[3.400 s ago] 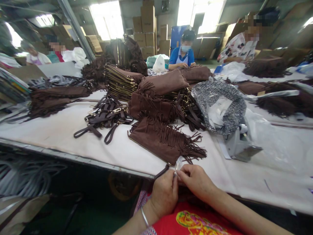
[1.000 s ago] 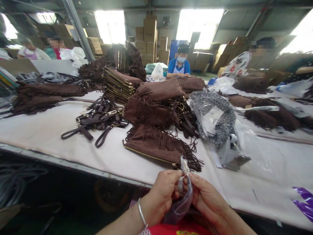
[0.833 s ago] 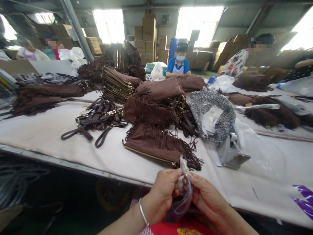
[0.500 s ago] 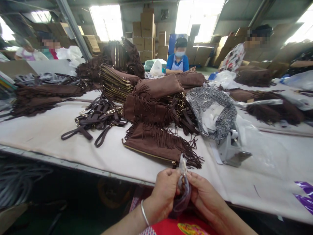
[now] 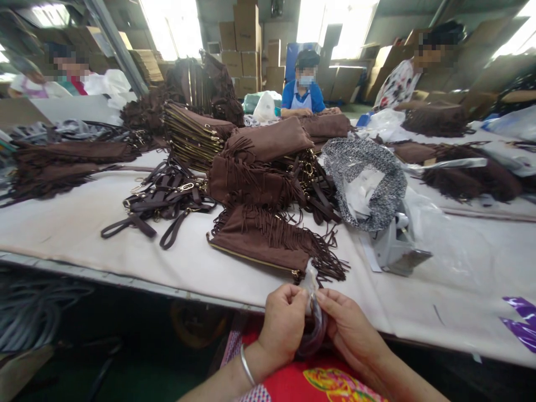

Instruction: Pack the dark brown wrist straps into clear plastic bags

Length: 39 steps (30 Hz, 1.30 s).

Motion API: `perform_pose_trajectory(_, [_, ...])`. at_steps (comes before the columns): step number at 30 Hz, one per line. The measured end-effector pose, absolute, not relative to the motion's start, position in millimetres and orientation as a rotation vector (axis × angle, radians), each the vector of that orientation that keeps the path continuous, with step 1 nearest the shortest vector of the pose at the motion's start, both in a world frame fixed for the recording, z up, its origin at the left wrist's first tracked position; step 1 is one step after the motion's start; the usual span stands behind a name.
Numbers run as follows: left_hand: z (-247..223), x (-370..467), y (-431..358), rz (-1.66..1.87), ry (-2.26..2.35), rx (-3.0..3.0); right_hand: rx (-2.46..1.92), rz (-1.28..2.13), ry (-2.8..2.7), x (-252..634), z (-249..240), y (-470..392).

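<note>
At the table's near edge, my left hand (image 5: 285, 319) and my right hand (image 5: 348, 319) pinch a translucent plastic wrapper (image 5: 310, 286) between thumbs and fingertips. A dark looped strip shows through the wrapper below my fingers; its exact kind is unclear. Just beyond my hands lies a brown fringed pouch (image 5: 255, 243), its gold zipper facing me and its zipper end close to the wrapper's top. Whether the wrapper touches the pouch I cannot tell. My left wrist wears a silver bangle (image 5: 247, 365).
Brown wrist straps (image 5: 167, 198) with gold clips lie left of the pouch. Behind it rise stacked pouches (image 5: 196, 137). To the right are a grey knitted pouch-like bundle (image 5: 364, 184), clear plastic (image 5: 448, 240) and purple packaging (image 5: 519, 321). A co-worker (image 5: 304, 92) sits opposite.
The view has shifted slightly, so the table items sit a little higher. My fingertips have moved on the wrapper, and the gold-brown bits seen between them earlier are now mostly covered.
</note>
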<state>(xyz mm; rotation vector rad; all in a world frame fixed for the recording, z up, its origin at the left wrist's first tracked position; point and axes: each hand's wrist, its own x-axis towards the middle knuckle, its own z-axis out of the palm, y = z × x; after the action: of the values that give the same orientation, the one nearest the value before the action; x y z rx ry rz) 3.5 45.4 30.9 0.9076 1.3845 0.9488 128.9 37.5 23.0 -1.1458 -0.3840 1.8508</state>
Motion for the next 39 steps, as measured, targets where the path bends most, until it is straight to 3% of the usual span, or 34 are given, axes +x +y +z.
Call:
perform_pose_trajectory(11, [31.4, 0.4, 46.6, 0.921, 1.362, 0.838, -0.912, 2.191, -0.290, 133.4, 36.8, 61.9])
perform_pose_trajectory(21, [36.0, -3.4, 46.1, 0.917, 1.425, 0.961, -1.101, 1.844, -0.221, 121.3, 11.3, 71.5])
perform_pose_trajectory(27, [39.7, -2.6, 49.1, 0.955, 1.462, 1.050, -1.145, 2.047, -0.422, 137.1, 28.8, 65.5])
perform_pose_trajectory(32, [36.8, -0.1, 49.1, 0.966, 1.445, 1.184, -1.301, 1.936, -0.707, 142.9, 24.3, 43.1])
perform_pose_trajectory(39, [37.3, -1.4, 47.2, 0.958, 1.444, 1.245, -1.284, 1.936, -0.617, 138.3, 17.9, 33.9])
